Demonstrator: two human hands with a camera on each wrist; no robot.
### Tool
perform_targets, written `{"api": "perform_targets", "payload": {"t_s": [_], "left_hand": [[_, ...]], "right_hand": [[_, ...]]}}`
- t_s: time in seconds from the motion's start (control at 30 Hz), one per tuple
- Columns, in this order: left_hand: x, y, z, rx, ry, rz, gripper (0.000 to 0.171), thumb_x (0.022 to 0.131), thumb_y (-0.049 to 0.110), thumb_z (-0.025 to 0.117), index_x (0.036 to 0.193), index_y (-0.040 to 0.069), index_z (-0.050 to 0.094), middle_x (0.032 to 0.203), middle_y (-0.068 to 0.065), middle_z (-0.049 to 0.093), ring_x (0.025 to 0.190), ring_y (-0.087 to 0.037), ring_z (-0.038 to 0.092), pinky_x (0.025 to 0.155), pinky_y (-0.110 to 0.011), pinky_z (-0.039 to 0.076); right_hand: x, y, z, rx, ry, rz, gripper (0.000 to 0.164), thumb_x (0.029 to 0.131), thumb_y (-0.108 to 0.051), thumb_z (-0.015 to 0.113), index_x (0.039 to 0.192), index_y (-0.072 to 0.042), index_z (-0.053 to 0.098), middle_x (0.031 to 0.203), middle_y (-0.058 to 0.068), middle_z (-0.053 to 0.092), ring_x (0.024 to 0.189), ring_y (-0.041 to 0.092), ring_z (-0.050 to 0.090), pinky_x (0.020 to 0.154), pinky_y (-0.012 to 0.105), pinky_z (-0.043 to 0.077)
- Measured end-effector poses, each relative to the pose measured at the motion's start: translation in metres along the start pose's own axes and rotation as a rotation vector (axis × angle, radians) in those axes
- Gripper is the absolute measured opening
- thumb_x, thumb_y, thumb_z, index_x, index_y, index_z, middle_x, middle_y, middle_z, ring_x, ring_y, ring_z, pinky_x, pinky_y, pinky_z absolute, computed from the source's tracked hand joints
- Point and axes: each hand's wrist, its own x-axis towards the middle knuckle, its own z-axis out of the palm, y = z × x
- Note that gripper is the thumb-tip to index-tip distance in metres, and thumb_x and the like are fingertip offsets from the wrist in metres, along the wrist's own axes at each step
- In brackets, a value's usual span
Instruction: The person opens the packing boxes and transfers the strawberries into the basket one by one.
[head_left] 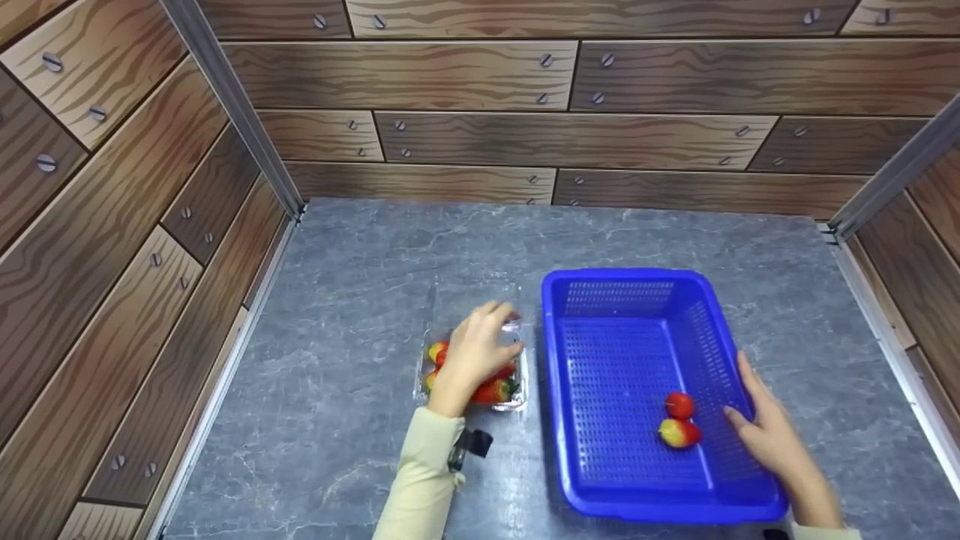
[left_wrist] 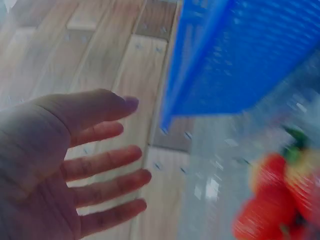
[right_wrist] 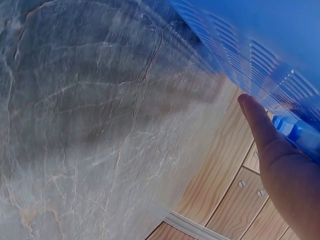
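My left hand (head_left: 480, 349) hovers over a clear plastic box (head_left: 523, 386) of small red and yellow fruits (head_left: 495, 391), its fingers apart and holding nothing. The left wrist view shows the same spread fingers, with fruits (left_wrist: 267, 215) bearing green leaves off to the side, blurred. On the right, my right hand (head_left: 776, 435) holds the side rim of a blue plastic basket (head_left: 622, 375), thumb on the inner side and fingers along the outside. Inside the basket lie a round red fruit (head_left: 679, 406) and a yellow-and-red fruit (head_left: 679, 433), side by side.
The box's clear lid (head_left: 476, 296) lies folded back behind it. Both stand on a grey marbled tabletop (head_left: 322, 450), the box left of the basket. Wood-patterned walls (head_left: 480, 75) close in the back and both sides.
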Motion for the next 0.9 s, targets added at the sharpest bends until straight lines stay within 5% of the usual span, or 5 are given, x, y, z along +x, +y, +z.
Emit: {"api": "perform_targets", "payload": {"t_s": [0.27,0.57,0.73,0.83,0.9], "left_hand": [[-0.026,-0.034,0.012,0.061,0.040,-0.260,0.047,0.075,0.019,0.083,0.118,0.013,0.066,0.123,-0.010,0.057,0.113,-0.033,0.052,0.095,-0.055,0.046],[-0.041,-0.049,0.024,0.019,0.087,-0.428,0.052,0.073,0.019,0.083,0.121,0.012,0.065,0.129,-0.016,0.052,0.120,-0.041,0.047,0.096,-0.060,0.045],[-0.045,-0.051,0.030,0.016,0.081,-0.459,0.052,0.074,0.025,0.082,0.121,0.012,0.064,0.126,-0.016,0.054,0.117,-0.042,0.050,0.090,-0.059,0.049],[-0.045,-0.052,0.033,0.027,0.066,-0.468,0.050,0.075,0.030,0.081,0.119,0.013,0.064,0.124,-0.016,0.056,0.117,-0.043,0.050,0.090,-0.060,0.048],[-0.045,-0.051,0.034,0.028,0.048,-0.472,0.051,0.075,0.032,0.081,0.119,0.014,0.064,0.126,-0.017,0.056,0.122,-0.046,0.047,0.094,-0.064,0.045]], "right_hand": [[0.000,0.002,0.003,-0.010,0.030,-0.030,0.087,0.084,0.018,0.055,0.158,-0.006,0.014,0.153,0.039,0.017,0.142,0.009,0.015,0.106,0.003,0.008],[0.000,0.002,0.002,0.018,0.015,0.000,0.088,0.085,0.018,0.053,0.158,-0.008,0.011,0.154,0.038,0.013,0.146,0.024,0.012,0.112,0.012,0.006],[0.000,0.003,0.003,0.018,0.017,-0.003,0.087,0.086,0.018,0.053,0.158,-0.007,0.012,0.154,0.038,0.013,0.146,0.030,0.011,0.115,0.017,0.004],[0.001,0.004,0.003,-0.001,0.023,-0.009,0.087,0.085,0.018,0.054,0.157,-0.006,0.013,0.154,0.038,0.014,0.146,0.021,0.011,0.112,0.011,0.005],[0.002,0.004,0.003,0.002,0.022,-0.010,0.087,0.085,0.019,0.054,0.157,-0.005,0.012,0.154,0.037,0.013,0.146,0.029,0.011,0.111,0.011,0.005]]}}
